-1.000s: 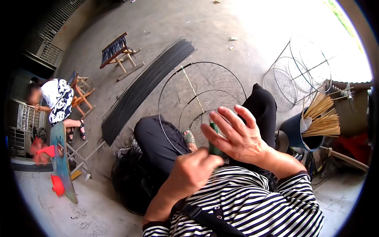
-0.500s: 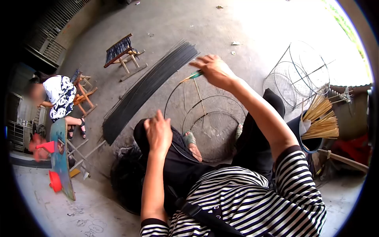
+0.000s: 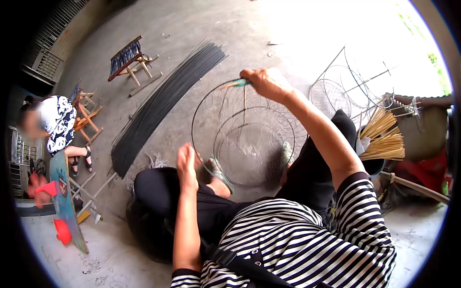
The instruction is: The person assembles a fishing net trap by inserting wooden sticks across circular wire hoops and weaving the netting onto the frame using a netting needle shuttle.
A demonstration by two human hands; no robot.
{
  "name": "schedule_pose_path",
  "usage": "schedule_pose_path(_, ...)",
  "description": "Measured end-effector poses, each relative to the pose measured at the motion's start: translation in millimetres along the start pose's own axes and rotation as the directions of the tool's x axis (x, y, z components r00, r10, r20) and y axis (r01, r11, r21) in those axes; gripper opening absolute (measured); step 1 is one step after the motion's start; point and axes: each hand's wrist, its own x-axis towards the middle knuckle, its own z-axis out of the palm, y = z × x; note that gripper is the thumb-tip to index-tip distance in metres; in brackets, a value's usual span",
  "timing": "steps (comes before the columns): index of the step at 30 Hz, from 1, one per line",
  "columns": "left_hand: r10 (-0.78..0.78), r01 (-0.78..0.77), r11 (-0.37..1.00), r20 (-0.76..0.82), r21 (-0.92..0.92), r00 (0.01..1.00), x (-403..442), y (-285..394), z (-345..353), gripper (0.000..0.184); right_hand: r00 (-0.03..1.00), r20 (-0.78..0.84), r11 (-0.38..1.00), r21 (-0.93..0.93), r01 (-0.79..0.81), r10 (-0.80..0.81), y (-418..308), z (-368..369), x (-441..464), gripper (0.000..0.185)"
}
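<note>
A round wire-hoop net cage [image 3: 192,126] stands between my knees, its thin hoops joined by fine mesh and a slim stick. My right hand [image 3: 266,85] is closed around its top rim. Beside those fingers, a green strip with a tan end [image 3: 236,83] lies along the rim; its kind is unclear. At the left side of the hoop is my left hand [image 3: 186,162], fingers stretched upward, with nothing visible in it. Whether it touches the rim cannot be told.
A bundle of dark rods [image 3: 165,108] lies on the floor ahead. Folding stools [image 3: 127,60] and a seated person [image 3: 60,117] are leftward, near a blue-green board [image 3: 62,201]. Rightward are another wire cage [image 3: 331,91] and a bucket of tan sticks [image 3: 384,139].
My right hand has come down onto the top rim and closed on it. My left hand has turned and moved slightly lower. The view has shifted a little to the right.
</note>
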Motion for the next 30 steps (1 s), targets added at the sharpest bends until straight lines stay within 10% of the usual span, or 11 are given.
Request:
schedule_pose_path(5,-0.376,0.415,0.898,0.234,-0.147,0.897,-23,-37,35,0.025,0.987,-0.16,1.0,0.014,-0.021,0.023,36,-5,40,0.017)
schedule_pose_path(8,-0.263,0.307,0.93,0.219,-0.202,0.94,13,-56,56,0.023,0.984,-0.17,0.999,0.016,-0.05,0.052,46,-5,54,0.026)
schedule_pose_path(11,-0.229,0.229,0.973,0.066,0.008,0.971,66,-55,65,0.022,0.848,-0.523,0.995,0.087,-0.049,0.088,44,-13,32,0.031)
schedule_pose_path(14,-0.18,0.178,0.983,0.046,0.041,0.983,93,-44,67,0.024,0.804,-0.309,0.833,0.413,-0.368,0.508,9,-39,-45,0.034)
schedule_pose_path(18,-0.228,0.227,0.974,-0.012,-0.003,0.974,101,-20,67,0.02,0.595,-0.314,0.672,0.383,-0.634,0.74,-5,39,-133,0.036)
schedule_pose_path(21,-0.17,0.174,0.984,-0.133,0.022,0.976,103,-14,60,0.017,0.428,0.169,0.174,0.739,-0.651,0.888,-11,73,-150,0.032)
schedule_pose_path(24,-0.132,0.147,0.987,-0.208,0.057,0.969,112,-25,54,0.006,0.418,0.288,-0.207,0.951,-0.229,0.862,-28,81,-138,0.029)
schedule_pose_path(27,-0.298,0.266,0.945,-0.165,-0.19,0.94,114,-36,40,0.005,0.479,0.375,-0.33,0.927,-0.18,0.793,-38,86,-122,0.044)
schedule_pose_path(30,-0.236,0.24,0.971,-0.185,0.0,0.954,77,-10,63,0.01,0.564,0.379,-0.317,0.925,-0.209,0.734,-52,84,-109,0.036)
